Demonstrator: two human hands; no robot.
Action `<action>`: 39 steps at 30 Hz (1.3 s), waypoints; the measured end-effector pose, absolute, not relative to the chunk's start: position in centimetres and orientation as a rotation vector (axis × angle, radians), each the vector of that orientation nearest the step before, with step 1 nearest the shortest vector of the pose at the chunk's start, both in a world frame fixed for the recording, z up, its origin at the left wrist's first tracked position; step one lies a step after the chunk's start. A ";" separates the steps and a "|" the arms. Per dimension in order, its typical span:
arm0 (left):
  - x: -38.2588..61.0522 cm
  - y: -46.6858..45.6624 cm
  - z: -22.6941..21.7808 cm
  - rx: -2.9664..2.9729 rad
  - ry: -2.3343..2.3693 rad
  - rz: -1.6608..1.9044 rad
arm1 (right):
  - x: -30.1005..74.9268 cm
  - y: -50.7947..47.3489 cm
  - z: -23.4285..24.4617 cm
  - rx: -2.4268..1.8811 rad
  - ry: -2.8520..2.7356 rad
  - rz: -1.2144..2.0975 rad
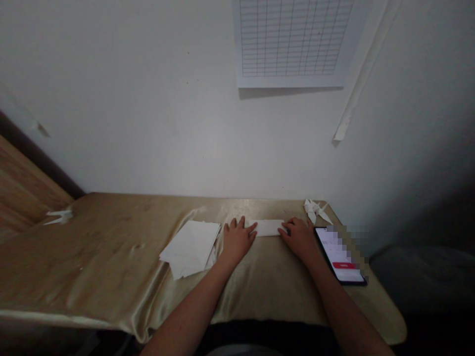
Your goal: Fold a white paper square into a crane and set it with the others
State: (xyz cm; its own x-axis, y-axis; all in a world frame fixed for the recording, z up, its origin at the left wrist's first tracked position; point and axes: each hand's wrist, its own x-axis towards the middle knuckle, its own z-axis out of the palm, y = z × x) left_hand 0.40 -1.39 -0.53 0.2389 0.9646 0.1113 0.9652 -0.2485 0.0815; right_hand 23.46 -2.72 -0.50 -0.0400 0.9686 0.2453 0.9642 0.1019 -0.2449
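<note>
A narrow folded strip of white paper (pixel 267 227) lies flat on the table covered with a shiny beige cloth (pixel 111 257). My left hand (pixel 237 240) rests with fingers spread, its fingertips pressing the strip's left end. My right hand (pixel 299 236) lies with fingers stretched flat on the strip's right end. Neither hand lifts anything.
A stack of white paper sheets (pixel 191 247) lies left of my left hand. A lit phone (pixel 339 254) lies right of my right hand. Folded white paper pieces (pixel 315 210) sit at the back right corner; another piece (pixel 59 216) at far left. A grid chart (pixel 293 42) hangs on the wall.
</note>
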 end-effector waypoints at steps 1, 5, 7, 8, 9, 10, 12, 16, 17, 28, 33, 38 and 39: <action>0.4 -1.4 -0.5 -2.467 -1.926 -0.215 | 23.4 -2.7 -0.5 -1.899 -2.039 0.018; 0.4 -1.4 -0.2 -2.468 -1.941 -0.199 | 23.4 -2.8 -0.5 -1.900 -2.041 0.016; 0.4 -1.5 0.0 -2.471 -1.946 -0.191 | 23.5 -2.7 -0.6 -1.902 -2.039 0.013; 0.4 -1.5 0.1 -2.474 -1.947 -0.187 | 23.5 -2.7 -0.7 -1.904 -2.035 0.011; 0.4 -1.6 0.2 -2.477 -1.948 -0.183 | 23.4 -2.6 -0.8 -1.905 -2.032 0.009; 0.4 -1.6 0.3 -2.480 -1.950 -0.181 | 23.4 -2.6 -0.8 -1.906 -2.030 0.008; 0.4 -1.6 0.4 -2.481 -1.952 -0.184 | 23.4 -2.6 -0.9 -1.907 -2.029 0.001; 0.4 -1.6 0.3 -2.485 -1.956 -0.198 | 23.4 -2.6 -0.8 -1.906 -2.037 -0.010; 0.3 -1.5 0.3 -2.487 -1.960 -0.200 | 23.4 -2.7 -0.8 -1.904 -2.039 -0.009; 0.3 -1.6 0.2 -2.493 -1.984 -0.203 | 23.3 -2.7 -0.9 -1.921 -2.036 -0.009; 0.2 -1.4 0.1 -2.497 -1.979 -0.219 | 23.3 -2.7 -0.9 -1.919 -2.028 -0.016; 0.6 -1.3 -0.2 -2.451 -2.010 -0.288 | 23.2 -2.7 -0.8 -1.923 -2.031 -0.031; 0.8 -1.3 -0.3 -2.431 -2.016 -0.313 | 23.1 -2.7 -0.8 -1.923 -2.031 -0.039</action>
State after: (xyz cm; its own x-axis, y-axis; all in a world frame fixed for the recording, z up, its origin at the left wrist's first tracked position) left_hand 0.80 -1.29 -0.30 0.1737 0.9761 0.1309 0.9698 -0.1926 0.1495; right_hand 23.14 -2.70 -0.83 -0.0237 0.9643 0.2638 0.9737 0.0821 -0.2125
